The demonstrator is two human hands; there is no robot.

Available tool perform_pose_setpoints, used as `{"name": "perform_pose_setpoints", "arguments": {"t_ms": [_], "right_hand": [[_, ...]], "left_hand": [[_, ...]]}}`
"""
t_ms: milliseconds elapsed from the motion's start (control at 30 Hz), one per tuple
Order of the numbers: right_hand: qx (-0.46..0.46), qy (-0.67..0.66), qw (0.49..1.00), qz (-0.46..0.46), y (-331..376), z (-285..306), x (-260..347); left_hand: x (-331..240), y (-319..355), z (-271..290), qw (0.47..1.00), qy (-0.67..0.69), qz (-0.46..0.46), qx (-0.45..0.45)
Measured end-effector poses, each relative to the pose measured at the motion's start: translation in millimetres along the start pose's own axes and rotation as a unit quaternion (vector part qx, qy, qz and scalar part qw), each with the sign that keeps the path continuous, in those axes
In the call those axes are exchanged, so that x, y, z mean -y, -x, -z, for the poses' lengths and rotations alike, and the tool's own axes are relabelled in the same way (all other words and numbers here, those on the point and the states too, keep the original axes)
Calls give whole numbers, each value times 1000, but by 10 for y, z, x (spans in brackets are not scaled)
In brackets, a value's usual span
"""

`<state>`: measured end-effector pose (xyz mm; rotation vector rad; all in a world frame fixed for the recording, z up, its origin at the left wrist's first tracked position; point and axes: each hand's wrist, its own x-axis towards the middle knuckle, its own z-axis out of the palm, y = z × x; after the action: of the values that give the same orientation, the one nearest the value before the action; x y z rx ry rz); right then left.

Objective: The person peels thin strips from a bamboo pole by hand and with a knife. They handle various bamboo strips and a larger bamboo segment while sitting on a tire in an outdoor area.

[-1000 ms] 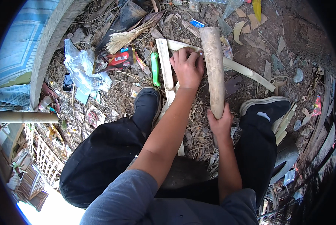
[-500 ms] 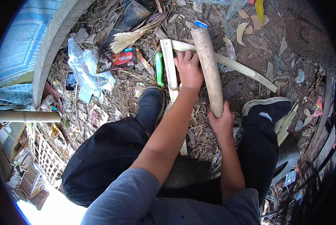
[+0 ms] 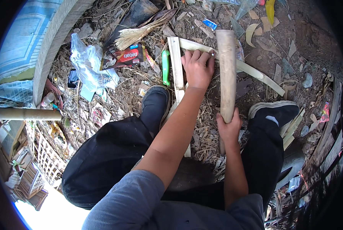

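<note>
My right hand [image 3: 229, 130] is closed round the lower end of a thick, smooth wooden club [image 3: 227, 73], which stands nearly straight up the view. My left hand [image 3: 199, 71] rests at a long pale wooden strip [image 3: 257, 73], its fingers curled and pinched. A small round shiny spot, like a nail head, shows at those fingertips; the rest of it is hidden. The club covers part of this strip. A second pale strip [image 3: 176, 65] meets the first at its left end and runs down towards me. Beside it lies a green-handled tool [image 3: 165, 68].
My shoes [image 3: 156, 105] stand on littered ground either side of the work. Left are a clear plastic bag [image 3: 89, 63], a red-and-black wrapper [image 3: 125, 57] and a straw brush [image 3: 139, 36]. Split wood pieces [image 3: 293, 130] lie by my right shoe. A curved wooden edge [image 3: 56, 34] borders the left.
The club has swung upright and its upper end has moved right, off my left hand. My left fingers now show a pinch with the shiny spot. The strips have hardly shifted.
</note>
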<state>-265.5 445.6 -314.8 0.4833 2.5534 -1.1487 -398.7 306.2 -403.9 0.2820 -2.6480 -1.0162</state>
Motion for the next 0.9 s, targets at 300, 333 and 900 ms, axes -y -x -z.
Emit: {"name": "perform_pose_setpoints", "arguments": {"t_ms": [300, 333, 900], "right_hand": [[-21, -24, 999, -33, -15, 19, -118], [-18, -56, 996, -70, -35, 34, -180], [10, -75, 994, -80, -120, 194, -87]], "left_hand": [[-39, -41, 14, 997, -45, -61, -1], [-49, -29, 14, 997, -45, -60, 1], [-69, -150, 95, 976, -153, -120, 99]]}}
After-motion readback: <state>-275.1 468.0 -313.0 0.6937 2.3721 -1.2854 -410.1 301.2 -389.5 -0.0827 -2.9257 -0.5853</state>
